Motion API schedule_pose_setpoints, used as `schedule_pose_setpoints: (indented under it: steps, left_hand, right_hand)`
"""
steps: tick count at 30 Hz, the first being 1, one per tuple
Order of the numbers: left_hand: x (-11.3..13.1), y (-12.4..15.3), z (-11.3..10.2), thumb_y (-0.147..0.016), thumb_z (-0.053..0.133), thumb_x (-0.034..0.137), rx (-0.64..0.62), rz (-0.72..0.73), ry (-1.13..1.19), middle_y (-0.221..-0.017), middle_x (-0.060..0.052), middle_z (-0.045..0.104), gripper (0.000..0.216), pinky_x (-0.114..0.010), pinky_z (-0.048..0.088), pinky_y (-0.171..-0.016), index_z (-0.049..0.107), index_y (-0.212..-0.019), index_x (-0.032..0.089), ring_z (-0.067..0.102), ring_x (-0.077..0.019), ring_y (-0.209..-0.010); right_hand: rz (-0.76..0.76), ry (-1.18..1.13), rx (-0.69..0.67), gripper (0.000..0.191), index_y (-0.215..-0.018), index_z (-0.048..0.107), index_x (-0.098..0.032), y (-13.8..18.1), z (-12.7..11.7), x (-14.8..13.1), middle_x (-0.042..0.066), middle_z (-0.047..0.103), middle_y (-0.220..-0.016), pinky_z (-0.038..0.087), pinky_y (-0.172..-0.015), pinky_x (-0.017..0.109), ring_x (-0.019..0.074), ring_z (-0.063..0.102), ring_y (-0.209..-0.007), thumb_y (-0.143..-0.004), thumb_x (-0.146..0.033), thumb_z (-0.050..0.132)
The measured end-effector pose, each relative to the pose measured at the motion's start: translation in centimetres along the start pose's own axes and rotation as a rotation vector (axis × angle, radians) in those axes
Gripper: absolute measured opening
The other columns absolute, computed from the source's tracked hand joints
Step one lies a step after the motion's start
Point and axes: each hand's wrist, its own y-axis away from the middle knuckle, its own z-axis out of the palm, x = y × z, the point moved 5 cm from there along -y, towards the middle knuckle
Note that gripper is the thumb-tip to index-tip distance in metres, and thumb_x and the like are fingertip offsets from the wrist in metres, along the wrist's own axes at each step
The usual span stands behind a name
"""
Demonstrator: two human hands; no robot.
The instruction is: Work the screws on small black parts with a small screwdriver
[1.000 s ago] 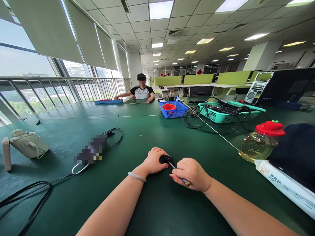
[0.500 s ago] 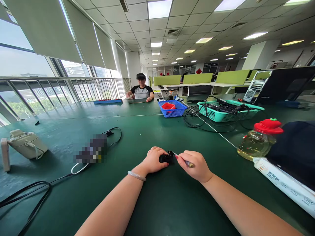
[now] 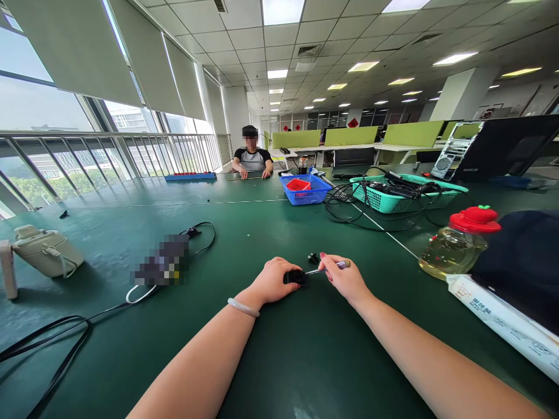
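Observation:
My left hand (image 3: pixel 274 280), with a pale bangle on its wrist, is closed over a small black part (image 3: pixel 297 277) and holds it down on the green table (image 3: pixel 271 361). In my right hand (image 3: pixel 343 277) I pinch a thin screwdriver (image 3: pixel 327 268), which lies almost level with its tip at the black part. A second small black piece (image 3: pixel 312 257) lies loose on the table just beyond the tool.
A glass jar with a red lid (image 3: pixel 458 244) and a white pack (image 3: pixel 502 326) sit at the right. Behind stand a blue basket (image 3: pixel 305 191) and a teal basket of cables (image 3: pixel 406 195). A cream bag (image 3: pixel 43 253) and black cables (image 3: pixel 52 343) lie left. Another person (image 3: pixel 252 157) sits at the far end.
My right hand has swung up and to the right, turning the screwdriver from steep to nearly level. A small black piece now lies apart from the part under my left hand.

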Motion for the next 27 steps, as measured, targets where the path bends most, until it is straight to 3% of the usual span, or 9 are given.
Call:
schedule_pose_setpoints:
  steps: [5, 10, 20, 27]
  left_hand:
    - [-0.2, -0.1, -0.1, -0.076, 0.078, 0.03, -0.017, -0.04, -0.022, -0.113, -0.005, 0.074, 0.05, -0.039, 0.046, -0.103, 0.069, -0.124, 0.027, 0.061, -0.0267, -0.113]
    - [-0.3, -0.2, -0.2, -0.075, 0.08, 0.033, -0.016, -0.044, -0.018, -0.109, -0.003, 0.075, 0.047, -0.038, 0.048, -0.1, 0.071, -0.121, 0.028, 0.061, -0.0259, -0.11]
    - [-0.8, -0.2, -0.1, -0.078, 0.076, 0.04, -0.002, -0.045, -0.04, -0.106, -0.004, 0.075, 0.045, -0.039, 0.049, -0.098, 0.07, -0.121, 0.03, 0.061, -0.0263, -0.107]
    - [-0.8, -0.3, 0.1, -0.079, 0.075, 0.041, 0.014, -0.008, -0.052, -0.107, -0.004, 0.076, 0.043, -0.039, 0.048, -0.098, 0.071, -0.12, 0.028, 0.061, -0.0257, -0.106]
  right_hand:
    - [-0.139, 0.13, 0.037, 0.059, -0.054, 0.061, -0.021, 0.7, -0.4, -2.2, -0.002, 0.042, -0.047, 0.03, -0.048, 0.028, 0.0129, 0.038, -0.046, -0.082, -0.072, 0.054]
    - [-0.093, 0.032, 0.179, 0.061, -0.048, 0.058, -0.021, 0.7, -1.4, -1.7, -0.001, 0.043, -0.045, 0.031, -0.049, 0.03, 0.0135, 0.039, -0.046, -0.085, -0.069, 0.051]
    - [-0.294, 0.193, -0.084, 0.053, -0.051, 0.055, -0.02, 1.5, 0.4, -3.8, -0.002, 0.043, -0.047, 0.033, -0.049, 0.027, 0.0124, 0.041, -0.047, -0.093, -0.052, 0.046]
    - [-0.584, 0.304, -0.176, 0.046, -0.06, 0.059, -0.02, 3.2, 1.3, -5.0, 0.001, 0.056, -0.056, 0.04, -0.053, 0.026, 0.0127, 0.05, -0.052, -0.099, -0.039, 0.043]
